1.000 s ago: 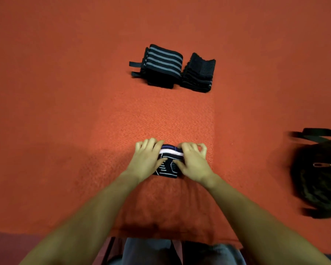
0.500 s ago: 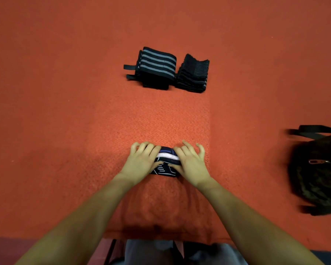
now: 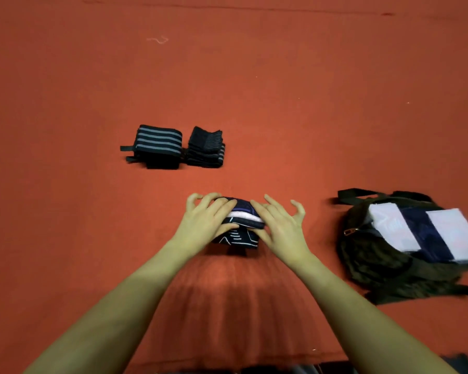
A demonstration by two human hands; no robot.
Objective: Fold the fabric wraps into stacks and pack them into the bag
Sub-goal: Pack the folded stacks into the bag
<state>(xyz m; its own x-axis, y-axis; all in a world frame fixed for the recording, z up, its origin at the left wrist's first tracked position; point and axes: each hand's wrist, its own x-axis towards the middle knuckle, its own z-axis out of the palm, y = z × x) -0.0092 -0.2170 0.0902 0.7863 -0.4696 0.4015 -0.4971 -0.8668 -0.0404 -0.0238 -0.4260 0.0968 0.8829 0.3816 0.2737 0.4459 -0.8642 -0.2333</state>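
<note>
A folded dark wrap with white and purple bands [image 3: 241,225] sits on the red cloth in front of me. My left hand [image 3: 208,220] grips its left side, fingers over the top and thumb on the front. My right hand [image 3: 278,225] holds its right side with thumb and forefinger, the outer fingers raised and curled off it. Two finished stacks stand farther back: a black stack with grey stripes [image 3: 157,145] and a darker one [image 3: 207,151] touching its right side. The dark bag [image 3: 389,268] lies at the right.
A folded white and navy fabric [image 3: 422,233] rests in the open top of the bag, whose strap [image 3: 354,195] points left. The red cloth [image 3: 281,103] stretches far back and to both sides. A small light thread [image 3: 158,39] lies far back.
The view has swung so the bag and its white and navy fabric show more fully. My right hand's outer fingers have lifted off the wrap. Both hands stay at its sides.
</note>
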